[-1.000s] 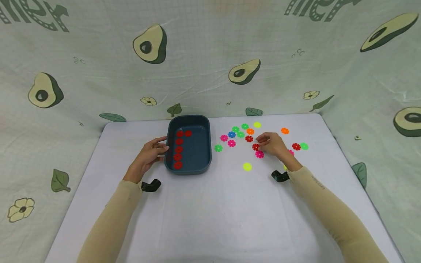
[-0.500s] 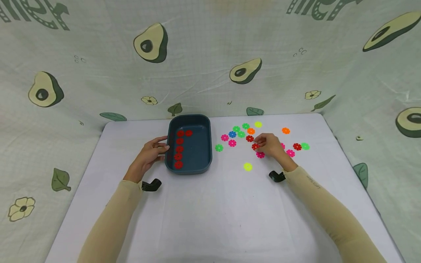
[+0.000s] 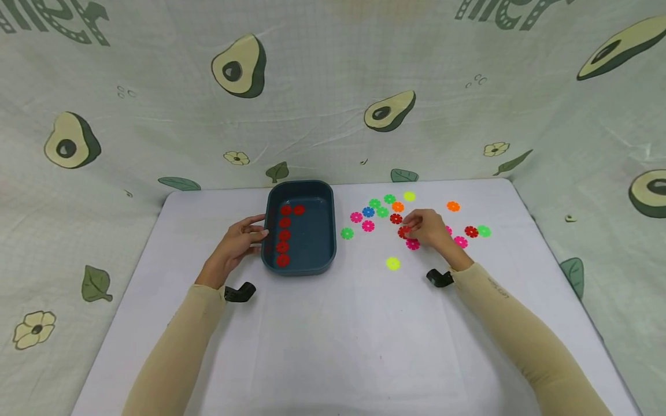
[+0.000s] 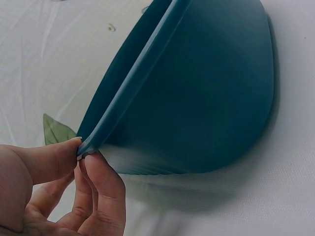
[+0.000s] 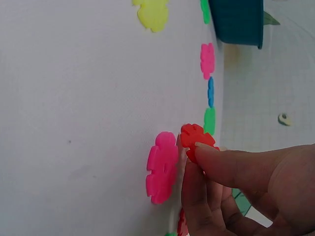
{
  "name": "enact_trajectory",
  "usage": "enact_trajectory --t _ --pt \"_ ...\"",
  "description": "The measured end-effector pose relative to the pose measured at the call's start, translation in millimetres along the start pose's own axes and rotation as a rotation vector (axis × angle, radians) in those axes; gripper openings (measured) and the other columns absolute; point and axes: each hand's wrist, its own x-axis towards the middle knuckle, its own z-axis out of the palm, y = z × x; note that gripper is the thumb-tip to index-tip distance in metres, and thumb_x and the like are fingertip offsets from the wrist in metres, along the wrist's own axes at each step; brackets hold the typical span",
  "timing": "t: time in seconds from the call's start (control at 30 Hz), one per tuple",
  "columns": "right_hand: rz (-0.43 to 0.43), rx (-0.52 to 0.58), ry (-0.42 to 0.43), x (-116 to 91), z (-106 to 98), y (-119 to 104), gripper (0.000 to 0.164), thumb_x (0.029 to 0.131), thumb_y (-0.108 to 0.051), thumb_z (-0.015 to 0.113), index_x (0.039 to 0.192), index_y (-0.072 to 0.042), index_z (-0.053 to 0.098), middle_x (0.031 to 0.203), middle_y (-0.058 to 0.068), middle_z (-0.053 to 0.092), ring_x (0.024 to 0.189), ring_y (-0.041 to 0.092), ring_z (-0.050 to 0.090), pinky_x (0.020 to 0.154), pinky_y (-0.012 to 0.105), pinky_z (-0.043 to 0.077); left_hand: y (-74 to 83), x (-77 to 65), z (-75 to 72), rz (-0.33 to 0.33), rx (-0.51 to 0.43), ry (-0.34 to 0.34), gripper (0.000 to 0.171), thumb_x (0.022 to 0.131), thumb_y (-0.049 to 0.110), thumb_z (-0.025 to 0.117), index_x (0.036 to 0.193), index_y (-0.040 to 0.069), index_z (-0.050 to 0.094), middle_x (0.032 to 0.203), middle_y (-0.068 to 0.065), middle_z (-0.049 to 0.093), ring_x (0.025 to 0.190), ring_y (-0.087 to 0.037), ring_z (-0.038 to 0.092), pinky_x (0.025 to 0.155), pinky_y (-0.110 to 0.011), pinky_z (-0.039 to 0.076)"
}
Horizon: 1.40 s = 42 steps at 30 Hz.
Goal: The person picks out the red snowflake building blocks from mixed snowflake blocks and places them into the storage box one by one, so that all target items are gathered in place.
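A dark teal rectangular tub [image 3: 317, 248] stands left of centre on the table, with several red discs [image 3: 282, 247] lying inside. My left hand [image 3: 234, 245] pinches its left rim between thumb and fingers; the left wrist view shows the thumb on the rim [image 4: 123, 91]. Amid scattered notched plastic discs, my right hand [image 3: 429, 228] pinches a red notched disc [image 5: 193, 136] between thumb and forefinger. That disc looks tilted in the right wrist view, beside a pink disc [image 5: 162, 167]. Another red disc [image 3: 396, 219] lies just beyond the right fingertips.
Green [image 3: 347, 233], blue [image 3: 368, 212], orange [image 3: 453, 206], yellow [image 3: 392, 263] and pink discs [image 3: 460, 242] lie flat around the right hand. A further red disc [image 3: 471, 231] is to its right. Patterned cloth [image 3: 322, 115] rises behind the table.
My right hand has shifted slightly left and its fingers have closed on the red disc. The left hand and the tub stay in place.
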Motion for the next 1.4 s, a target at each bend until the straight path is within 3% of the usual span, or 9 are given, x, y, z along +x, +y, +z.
enact_trajectory --t 0.7,0.9,1.2,1.3,1.4 --pt "-0.095 0.106 -0.071 3 7 -47 0.024 0.097 0.005 0.071 0.121 0.007 0.072 0.108 0.021 0.066 0.098 0.032 0.062 0.077 0.019 0.051 3.5 -2.0 0.9 0.000 -0.004 0.005 0.062 0.108 0.011 0.062 0.165 0.014 0.038 0.124 -0.005 0.052 0.097 -0.008 0.063 0.079 -0.024 0.054" --pt "-0.116 0.127 -0.083 5 15 -68 0.023 0.096 0.004 0.072 0.119 0.006 0.073 0.107 0.018 0.065 0.097 0.030 0.062 0.076 0.025 0.052 2.2 -1.0 0.3 0.000 -0.005 0.010 0.062 0.108 0.010 0.062 0.165 0.013 0.038 0.125 -0.005 0.052 0.095 -0.008 0.064 0.079 -0.024 0.054" --pt "-0.129 0.206 -0.110 11 28 -103 0.022 0.097 0.004 0.070 0.118 0.004 0.074 0.105 0.017 0.065 0.090 0.025 0.062 0.091 0.051 0.058 -0.3 2.0 -1.5 0.006 -0.014 0.014 0.061 0.107 0.009 0.062 0.164 0.012 0.039 0.121 -0.004 0.052 0.093 -0.009 0.064 0.077 -0.023 0.054" --pt "-0.139 0.215 -0.118 14 34 -114 0.023 0.096 0.004 0.071 0.118 0.004 0.074 0.105 0.017 0.066 0.089 0.025 0.062 0.091 0.051 0.059 -1.1 1.9 -1.7 0.013 -0.010 0.015 0.061 0.107 0.008 0.062 0.164 0.011 0.039 0.120 -0.003 0.052 0.093 -0.008 0.064 0.077 -0.023 0.054" --pt "-0.156 0.220 -0.126 17 41 -123 0.022 0.096 0.005 0.071 0.118 0.005 0.074 0.105 0.017 0.066 0.090 0.026 0.063 0.086 0.041 0.061 -1.5 1.3 -1.6 0.019 -0.010 0.013 0.061 0.108 0.008 0.061 0.164 0.011 0.039 0.118 -0.003 0.053 0.092 -0.008 0.064 0.077 -0.023 0.054"
